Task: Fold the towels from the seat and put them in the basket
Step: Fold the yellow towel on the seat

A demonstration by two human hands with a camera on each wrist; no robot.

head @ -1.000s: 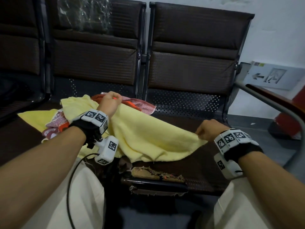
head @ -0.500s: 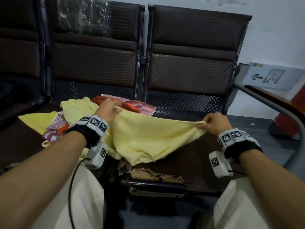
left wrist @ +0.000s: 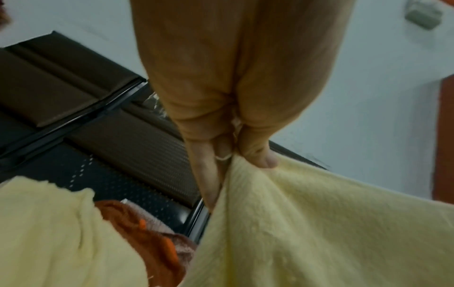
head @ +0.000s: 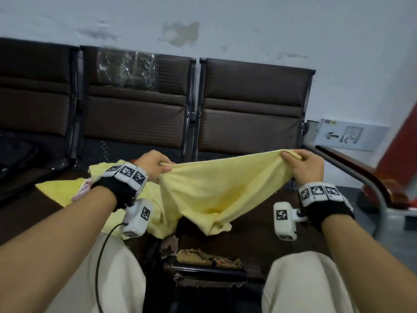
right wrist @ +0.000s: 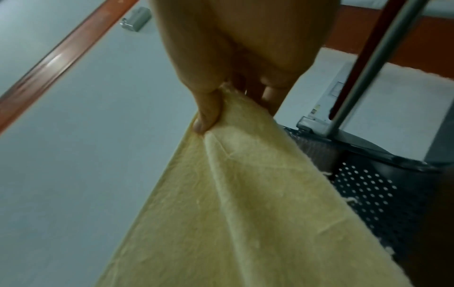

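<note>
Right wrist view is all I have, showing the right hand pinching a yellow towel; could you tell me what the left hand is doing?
Observer: The left hand pinches the towel's other corner.
Operator: Is the towel clear of the seat?
Observer: It sags in the middle; its lowest fold hangs close over the seat, contact unclear.
Operator: Are more towels waiting?
Observer: Yes, a second yellow towel and an orange towel lie piled on the seat, beside the left hand.

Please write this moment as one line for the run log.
step: unfolding | left hand: pinches yellow towel | right hand: pinches other corner | towel: held up, sagging | basket: unseen
</note>
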